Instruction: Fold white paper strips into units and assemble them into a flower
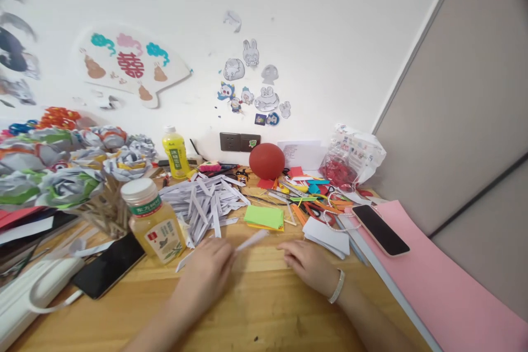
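Left hand (212, 265) closed on a white paper strip (252, 240) above the wooden table (259, 308), right hand (307, 265) with fingers curled, near white paper slips (328, 236), green paper (264, 216) beyond.

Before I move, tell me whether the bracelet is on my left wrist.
No, the bracelet circles the right wrist, while the left wrist is bare.

The paper strip (252, 240) is blurred, and its near end is hidden at the left hand (211, 264), whose fingertips are also out of sight. The bottom edge cuts off both forearms, and the pink sheet (441, 280) runs out of view at the right. Cutouts (15, 52) at the left edge are smeared and cropped, while the print on the white card (303, 155) is too small to read.
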`<move>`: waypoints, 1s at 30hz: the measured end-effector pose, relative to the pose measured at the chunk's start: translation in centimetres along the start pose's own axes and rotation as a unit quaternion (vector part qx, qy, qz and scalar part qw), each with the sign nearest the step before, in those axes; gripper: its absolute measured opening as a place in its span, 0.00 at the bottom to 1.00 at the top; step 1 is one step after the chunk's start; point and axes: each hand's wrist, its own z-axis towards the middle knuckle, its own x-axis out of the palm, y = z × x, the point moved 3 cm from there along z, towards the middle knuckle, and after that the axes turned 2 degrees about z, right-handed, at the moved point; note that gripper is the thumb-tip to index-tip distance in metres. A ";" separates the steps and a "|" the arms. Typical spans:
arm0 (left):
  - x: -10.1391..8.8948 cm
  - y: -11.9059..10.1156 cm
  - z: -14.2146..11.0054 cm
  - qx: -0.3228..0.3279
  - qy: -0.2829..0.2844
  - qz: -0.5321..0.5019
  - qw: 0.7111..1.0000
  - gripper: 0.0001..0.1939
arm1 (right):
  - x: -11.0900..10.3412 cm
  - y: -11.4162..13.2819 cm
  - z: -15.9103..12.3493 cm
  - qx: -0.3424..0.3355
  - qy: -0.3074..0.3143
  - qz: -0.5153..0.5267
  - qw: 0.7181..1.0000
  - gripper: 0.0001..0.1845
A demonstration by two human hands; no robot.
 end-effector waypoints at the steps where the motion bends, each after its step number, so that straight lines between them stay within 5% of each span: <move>1: -0.2 0.9 -0.1 -0.040 -0.006 0.025 0.999 0.19 | -0.3 -0.2 0.0 0.011 -0.008 -0.006 1.000 0.15; 5: -0.3 3.7 -0.2 -0.170 0.062 0.152 0.972 0.21 | 0.0 -0.6 0.0 0.010 0.008 -0.035 0.999 0.17; 10: 0.4 3.9 -0.2 -0.232 0.185 0.162 0.941 0.20 | 1.2 -0.5 0.0 -0.012 0.029 -0.068 0.997 0.15; 16: 1.4 3.6 -0.5 -0.195 0.156 0.150 0.957 0.16 | 1.3 -0.9 0.1 -0.024 0.005 -0.082 0.996 0.12; 23: 2.1 3.8 -0.6 -0.134 0.114 0.195 0.965 0.18 | 0.3 -1.0 0.2 -0.050 -0.108 -0.052 0.992 0.14; 30: 3.2 3.4 -0.3 -0.045 0.103 0.209 0.971 0.11 | 1.2 -1.0 0.5 -0.068 -0.086 -0.051 0.993 0.13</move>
